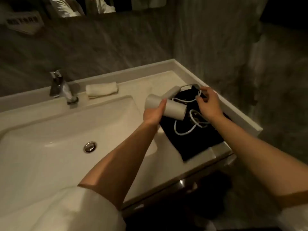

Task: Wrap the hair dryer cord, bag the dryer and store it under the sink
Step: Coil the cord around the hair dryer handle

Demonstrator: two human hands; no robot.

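Note:
A white hair dryer (175, 109) is held just above a black bag (196, 139) that lies flat on the counter right of the sink. My left hand (154, 114) grips the dryer's barrel from below. Its white cord (185, 132) runs in loose loops over the bag. My right hand (208, 104) pinches a loop of that cord near the dryer's handle, at the far end of the bag.
The white sink basin (50, 130) with its drain (90, 147) fills the left. A chrome faucet (63, 88) and a folded white towel (101, 90) sit at the back. The counter's right edge (246, 120) meets a marble wall. Dark cabinet space lies below the counter.

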